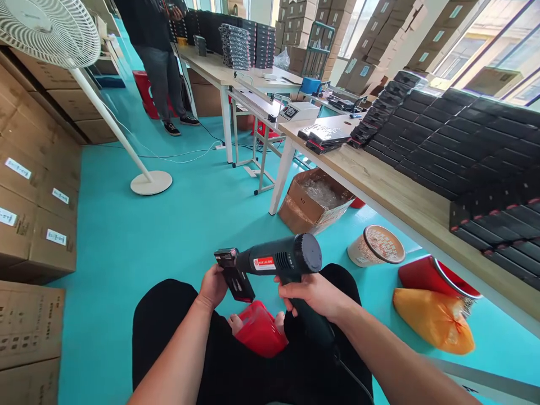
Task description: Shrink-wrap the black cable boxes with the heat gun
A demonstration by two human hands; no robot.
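My right hand (306, 292) is wrapped round the handle of a dark heat gun (274, 257) with a red and white label on its barrel. Its nozzle points left, close against a small black box (238, 284). That box is tilted in my left hand (213, 286), whose fingers are closed on its left side. Whether the nozzle touches the box I cannot tell. A cord runs down from the gun's handle over my right leg. Below the box, a red plastic bin (261, 332) stands between my feet.
To the right, a wooden table (358, 169) carries stacked black boxes (464, 140). Beneath it are an open carton (312, 202), a patterned bin (375, 246) and an orange bag (434, 320). A white fan (151, 183) and cartons (37, 191) stand left. A person (158, 62) stands at the back.
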